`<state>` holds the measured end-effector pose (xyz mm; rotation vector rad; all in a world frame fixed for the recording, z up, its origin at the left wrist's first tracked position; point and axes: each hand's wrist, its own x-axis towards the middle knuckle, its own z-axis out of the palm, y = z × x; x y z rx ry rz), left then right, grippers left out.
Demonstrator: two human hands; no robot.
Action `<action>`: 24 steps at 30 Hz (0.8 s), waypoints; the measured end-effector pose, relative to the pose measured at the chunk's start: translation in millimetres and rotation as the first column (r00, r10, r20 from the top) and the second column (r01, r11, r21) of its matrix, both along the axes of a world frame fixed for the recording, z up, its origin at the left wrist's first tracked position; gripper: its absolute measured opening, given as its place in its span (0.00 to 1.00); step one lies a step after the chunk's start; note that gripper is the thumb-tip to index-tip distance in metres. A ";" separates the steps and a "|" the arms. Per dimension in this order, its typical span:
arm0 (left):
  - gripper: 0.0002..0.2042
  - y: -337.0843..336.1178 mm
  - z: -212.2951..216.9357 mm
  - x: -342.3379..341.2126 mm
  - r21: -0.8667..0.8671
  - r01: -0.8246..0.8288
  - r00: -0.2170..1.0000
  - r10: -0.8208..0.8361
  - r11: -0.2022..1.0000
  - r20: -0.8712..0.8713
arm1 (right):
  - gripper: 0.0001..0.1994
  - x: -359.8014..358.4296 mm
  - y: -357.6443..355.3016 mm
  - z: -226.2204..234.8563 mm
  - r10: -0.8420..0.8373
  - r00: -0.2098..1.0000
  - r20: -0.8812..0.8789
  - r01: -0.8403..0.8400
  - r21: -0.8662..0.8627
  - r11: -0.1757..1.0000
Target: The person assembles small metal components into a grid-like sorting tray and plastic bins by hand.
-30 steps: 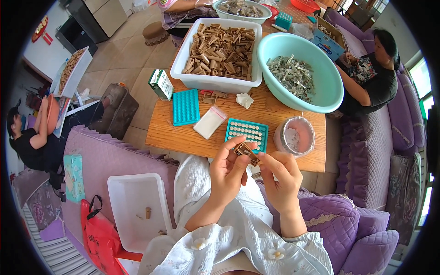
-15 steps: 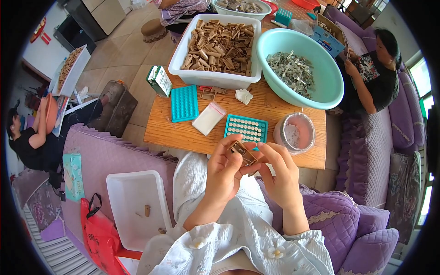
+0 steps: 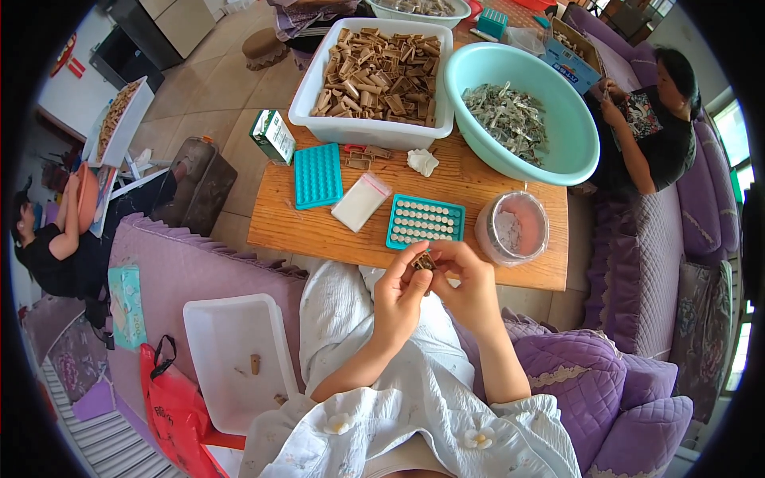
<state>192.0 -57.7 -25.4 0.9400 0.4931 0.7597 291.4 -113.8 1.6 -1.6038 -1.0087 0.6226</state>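
While both hands [image 3: 434,283] stay joined, they sit lower.

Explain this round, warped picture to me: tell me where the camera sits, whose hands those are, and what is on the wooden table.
The camera is worn on a person's head and looks down through a fisheye lens, so straight edges bend. There is no machine; the two forearms coming up from below belong to the wearer. The left hand and right hand meet over the lap, pinching a small brown piece between the fingers. On the wooden table lie a white tub of brown pieces, a mint green basin of grey scraps, two teal trays, a small clear bag and a pink lidded cup. A white tray sits on the purple sofa to the wearer's left. Other people are seated nearby.
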 end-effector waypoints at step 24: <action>0.21 30.2 -24.5 -18.4 -0.285 -0.048 0.998 0.053 0.957 0.013 | 0.12 59.2 35.6 -81.6 -0.105 0.697 0.710 0.346 -0.205 0.916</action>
